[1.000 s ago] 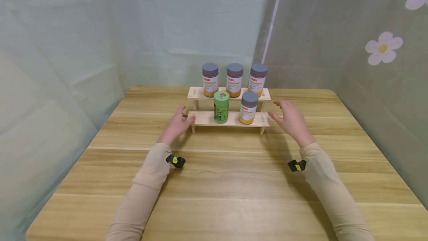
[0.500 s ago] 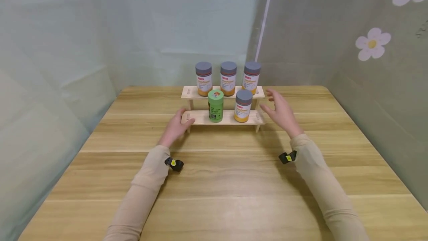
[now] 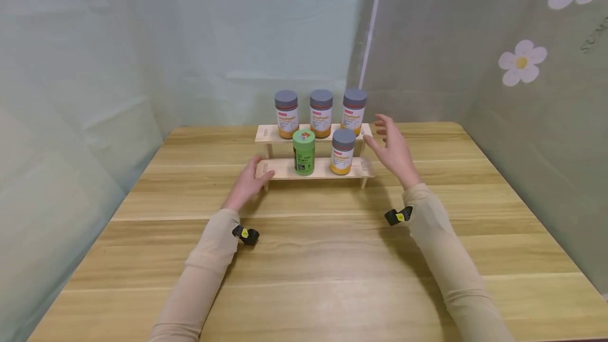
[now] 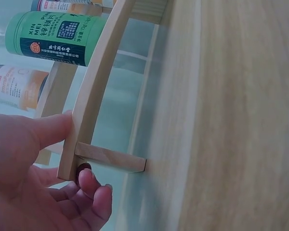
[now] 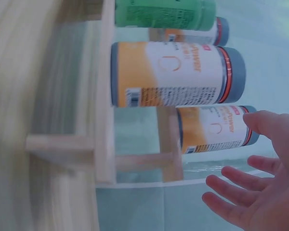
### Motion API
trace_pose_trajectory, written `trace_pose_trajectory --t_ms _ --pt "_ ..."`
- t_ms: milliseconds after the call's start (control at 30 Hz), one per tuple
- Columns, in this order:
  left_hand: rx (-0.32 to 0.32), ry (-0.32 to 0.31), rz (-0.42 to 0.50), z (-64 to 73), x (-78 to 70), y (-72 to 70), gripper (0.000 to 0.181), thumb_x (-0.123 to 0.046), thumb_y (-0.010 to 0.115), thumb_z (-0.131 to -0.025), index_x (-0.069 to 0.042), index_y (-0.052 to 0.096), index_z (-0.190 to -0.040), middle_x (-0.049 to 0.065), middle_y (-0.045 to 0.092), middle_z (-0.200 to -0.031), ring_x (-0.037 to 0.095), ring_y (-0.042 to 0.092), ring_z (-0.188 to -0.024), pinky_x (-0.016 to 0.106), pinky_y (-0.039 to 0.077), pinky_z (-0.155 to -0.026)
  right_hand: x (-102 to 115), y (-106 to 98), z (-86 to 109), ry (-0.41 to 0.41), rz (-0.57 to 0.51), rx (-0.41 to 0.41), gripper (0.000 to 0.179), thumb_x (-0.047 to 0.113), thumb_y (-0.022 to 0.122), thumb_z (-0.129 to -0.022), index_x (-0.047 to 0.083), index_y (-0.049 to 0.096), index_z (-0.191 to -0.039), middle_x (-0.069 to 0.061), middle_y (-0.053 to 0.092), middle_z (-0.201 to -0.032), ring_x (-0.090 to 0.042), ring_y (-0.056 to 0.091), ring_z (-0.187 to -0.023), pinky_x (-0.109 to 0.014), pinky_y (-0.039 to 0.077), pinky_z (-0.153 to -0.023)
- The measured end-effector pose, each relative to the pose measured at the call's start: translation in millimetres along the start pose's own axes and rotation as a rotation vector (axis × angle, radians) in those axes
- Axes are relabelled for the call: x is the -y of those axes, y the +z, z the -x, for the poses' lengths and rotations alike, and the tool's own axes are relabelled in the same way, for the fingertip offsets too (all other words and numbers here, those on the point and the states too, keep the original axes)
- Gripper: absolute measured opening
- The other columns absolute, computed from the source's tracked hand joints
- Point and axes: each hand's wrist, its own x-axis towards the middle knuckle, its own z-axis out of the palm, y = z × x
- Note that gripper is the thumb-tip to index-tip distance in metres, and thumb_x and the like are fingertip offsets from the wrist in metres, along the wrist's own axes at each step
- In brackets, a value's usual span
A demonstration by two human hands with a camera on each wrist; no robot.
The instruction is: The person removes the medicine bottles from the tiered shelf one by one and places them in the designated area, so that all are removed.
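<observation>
The right hand [image 3: 396, 154], fingers spread, had been brought nearer the rear right jar [image 3: 353, 114] than a second earlier. Near the tabletop [image 3: 309, 263]'s far edge, with open room in front, the wooden rack [image 3: 282, 169] was pinched at its lower left end by the left hand [image 3: 247, 183]. The green jar [image 5: 164, 13] was cropped in the right wrist view.

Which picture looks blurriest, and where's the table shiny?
Right wrist view: softest, the table smeared; left wrist view: bluish, but big letters on the green jar are readable; head view: glare on the table's near middle, shadow beside the right sleeve.
</observation>
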Motion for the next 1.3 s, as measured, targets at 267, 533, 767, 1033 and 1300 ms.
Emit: trace_pose_trajectory --t_ms 267,533,767,1033,1300 --pt "0.005 -0.002 -0.003 0.6 -0.3 -1.7 0.075 -0.042 0.051 -0.099 -0.008 0.013 -0.155 0.022 0.018 -0.160 0.042 0.023 -0.146 0.057 0.022 -0.117 8 5 -13.1 0.074 -0.192 0.009 0.067 0.027 0.062 -0.095 0.015 0.027 -0.151 -0.020 0.040 -0.148 -0.041 0.045 -0.134 -0.051 0.041 -0.108" --pt "0.004 -0.011 0.010 0.2 -1.1 -3.7 0.075 -0.042 0.051 -0.099 -0.009 0.013 -0.155 0.021 0.018 -0.160 0.041 0.023 -0.146 0.057 0.021 -0.117 13 14 -27.6 0.142 -0.316 0.005 0.068 0.026 0.060 -0.096 0.014 0.022 -0.152 -0.019 0.035 -0.152 -0.038 0.038 -0.139 -0.048 0.035 -0.114" --pt "0.023 -0.017 0.014 0.6 -1.8 -3.8 0.075 -0.040 0.050 -0.100 -0.009 0.011 -0.156 0.023 0.018 -0.159 0.043 0.023 -0.145 0.058 0.020 -0.117 16 18 -35.1 0.192 -0.375 0.025 0.069 0.025 0.061 -0.096 0.018 0.022 -0.152 -0.017 0.034 -0.153 -0.033 0.040 -0.138 -0.047 0.037 -0.111" --pt "0.027 -0.025 0.020 -1.4 -1.7 -4.4 0.075 -0.040 0.051 -0.100 -0.009 0.011 -0.156 0.024 0.020 -0.158 0.043 0.024 -0.145 0.057 0.022 -0.117 17 22 -45.2 0.235 -0.401 0.054 0.072 0.027 0.063 -0.095 0.020 0.021 -0.152 -0.016 0.034 -0.153 -0.035 0.042 -0.137 -0.047 0.038 -0.111" --pt "0.029 -0.033 0.028 -0.2 -1.8 -3.6 0.075 -0.041 0.051 -0.099 -0.011 0.012 -0.156 0.024 0.024 -0.157 0.041 0.039 -0.136 0.055 0.035 -0.110 19 27 -51.1 0.259 -0.388 0.031 0.069 0.024 0.063 -0.095 0.021 0.023 -0.152 -0.017 0.039 -0.150 -0.036 0.046 -0.132 -0.049 0.042 -0.106"
